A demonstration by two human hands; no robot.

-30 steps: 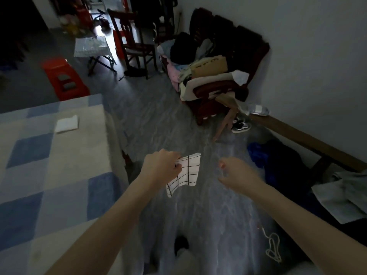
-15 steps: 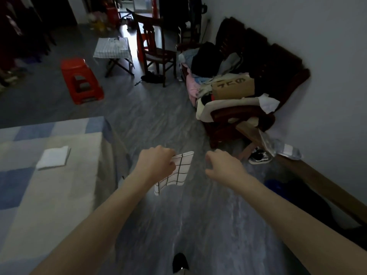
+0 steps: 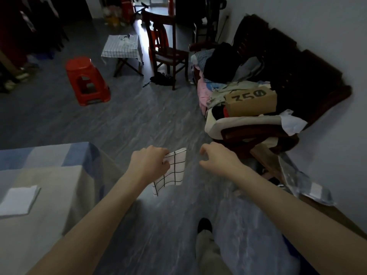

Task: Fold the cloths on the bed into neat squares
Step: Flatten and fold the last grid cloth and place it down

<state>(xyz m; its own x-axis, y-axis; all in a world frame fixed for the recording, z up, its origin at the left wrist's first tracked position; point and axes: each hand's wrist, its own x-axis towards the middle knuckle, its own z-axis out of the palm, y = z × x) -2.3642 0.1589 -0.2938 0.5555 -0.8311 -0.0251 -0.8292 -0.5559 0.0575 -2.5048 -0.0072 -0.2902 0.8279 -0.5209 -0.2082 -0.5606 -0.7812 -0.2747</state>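
The checked cloth (image 3: pixel 174 169) is white with a black grid, folded small, hanging over the grey floor (image 3: pixel 139 124) from the left hand (image 3: pixel 150 162) that grips it; the right hand (image 3: pixel 215 158) is beside it, fingers loosely curled, holding nothing; a folded white cloth (image 3: pixel 18 199) lies on the blue-checked bed (image 3: pixel 59 175); a red stool (image 3: pixel 87 80) stands beyond.

the left hand (image 3: pixel 149 163) gripped a folded white checked cloth (image 3: pixel 173 171) in the air above the grey floor (image 3: pixel 139 124). the right hand (image 3: pixel 215 158) hung just beside it, fingers loosely curled, holding nothing. a folded white cloth (image 3: pixel 18 200) lay on the bed (image 3: pixel 59 175). a red stool (image 3: pixel 87 80) stood beyond.
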